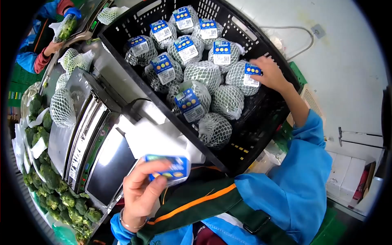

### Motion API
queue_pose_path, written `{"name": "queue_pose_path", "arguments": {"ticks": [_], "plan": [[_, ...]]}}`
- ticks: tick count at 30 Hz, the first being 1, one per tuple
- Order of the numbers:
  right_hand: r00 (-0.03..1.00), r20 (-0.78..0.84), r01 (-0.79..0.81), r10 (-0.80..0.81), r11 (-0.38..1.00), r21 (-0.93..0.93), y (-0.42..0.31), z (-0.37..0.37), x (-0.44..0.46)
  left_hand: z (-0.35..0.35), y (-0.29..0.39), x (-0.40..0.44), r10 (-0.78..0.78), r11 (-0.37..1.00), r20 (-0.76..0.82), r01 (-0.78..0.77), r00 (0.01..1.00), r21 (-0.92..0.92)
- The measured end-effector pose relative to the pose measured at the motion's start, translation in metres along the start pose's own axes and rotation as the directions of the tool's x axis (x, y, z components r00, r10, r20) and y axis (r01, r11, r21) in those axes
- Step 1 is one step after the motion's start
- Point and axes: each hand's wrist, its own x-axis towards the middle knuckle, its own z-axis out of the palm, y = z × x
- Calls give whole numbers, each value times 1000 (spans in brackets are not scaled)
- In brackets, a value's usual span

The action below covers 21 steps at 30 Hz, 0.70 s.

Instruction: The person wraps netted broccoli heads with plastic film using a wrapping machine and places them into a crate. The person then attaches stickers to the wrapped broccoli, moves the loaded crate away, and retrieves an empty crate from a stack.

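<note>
My left hand (145,192) pinches a blue-and-white label (169,168) between thumb and fingers, low in the view and left of the crate. Inside the black crate (183,134) lie several round items in white foam netting, many with blue labels on top. My right hand (271,73) reaches over the crate's right side, its fingers on the label of a netted item (237,77). Whether those fingers grip the item or only the label cannot be made out. Netted items without a visible label (228,102) sit at the near side.
A wrapping machine or scale with a dark panel (107,165) stands left of the crate. Broccoli heads (53,179) are piled at the far left, with loose foam nets (63,106) above. Another person's gloved hand (72,12) is at the upper left, beside wrapped broccoli.
</note>
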Motion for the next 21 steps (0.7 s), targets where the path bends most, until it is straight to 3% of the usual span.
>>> {"name": "queue_pose_path", "arguments": {"ticks": [1,2,3,5,7,8,9,11,12,13,14,15,16,17,18,19,20,21], "plan": [[987,162,4,19,991,-135,0,5,-2,-3,-4,5,105,993,102,-109,989,38],[996,86,-5,21,984,-180,-3,8,-2,12,-4,7,53,998,-102,-56,993,-26],[995,-97,2,-9,998,-63,-17,0,2,34,3,15,-8,994,-302,-25,953,-104],[899,-439,87,-9,983,159,-72,-34,9,38,9,24,80,997,-217,-78,973,21],[936,-331,145,120,725,674,-134,-81,-5,31,6,26,209,905,-90,-157,974,396],[961,-270,226,-59,730,645,-147,-104,-15,34,7,30,289,861,-94,-215,953,460],[952,-198,307,-234,722,621,-158,-121,-24,35,6,32,273,874,-106,-201,956,442],[905,-23,264,-425,519,813,-182,-135,-36,36,3,34,245,900,-133,-174,960,400],[869,-25,302,-493,491,817,-198,-128,-44,39,1,38,241,892,-117,-172,963,419],[831,-28,333,-555,457,825,-209,-118,-49,38,1,44,271,853,36,-257,962,454],[817,-145,472,-559,502,724,-209,-109,-49,40,-3,42,141,869,80,-162,987,468],[863,-170,473,-475,644,602,-200,-121,-44,41,-9,38,10,871,119,-67,993,486],[885,-283,464,-370,648,604,-182,-129,-36,38,-20,30,-52,804,74,-2,996,595],[892,-342,446,-295,699,560,-160,-138,-29,33,-20,24,-234,778,30,169,972,605],[901,-356,428,-250,653,625,-136,-135,-23,28,-11,20,-392,821,-13,356,920,446],[962,-245,262,-120,663,702,-120,-135,-20,25,3,16,-545,805,-23,531,838,263],[983,-125,185,-137,737,650,-100,-128,-12,19,16,11,-478,875,7,475,879,94],[961,-28,256,-276,843,473,-87,-111,-2,19,26,10,-301,953,-20,302,953,39]]}}
